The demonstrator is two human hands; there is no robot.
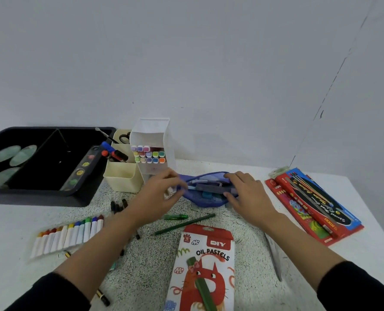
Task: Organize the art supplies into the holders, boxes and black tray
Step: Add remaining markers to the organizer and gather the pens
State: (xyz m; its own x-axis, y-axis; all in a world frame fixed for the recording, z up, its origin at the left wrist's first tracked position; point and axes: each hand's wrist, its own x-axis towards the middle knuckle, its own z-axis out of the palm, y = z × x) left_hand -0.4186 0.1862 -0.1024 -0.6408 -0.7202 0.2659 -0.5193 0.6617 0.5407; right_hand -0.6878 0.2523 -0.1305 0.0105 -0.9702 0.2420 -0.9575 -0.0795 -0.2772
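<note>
The left hand has its fingers drawn together in a pinch at the left corner of the purple pouch, which lies open-mouthed on the speckled mat at the middle of the counter. Blur hides whether the blue pen poking out there is caught in the pinch too. The right hand grips the pouch's right end, fingers curled over the far rim and thumb on the near rim, holding the mouth wide; pens and a dark block show inside. Just behind the left hand stand the cream holder with markers and scissors and the tilted white marker box, both close to the wall. The black tray fills the far left, touching the cream holder's side, with a paint palette leaning inside it. Near the left forearm lie black pens, a row of paint tubes, a green pen and a green pencil. The oil pastels box lies between the forearms. Red and blue packs lie along the counter's right edge. A bare strip of counter is open between the right hand and those packs, and bare mat shows to the right of the pastels box.
</note>
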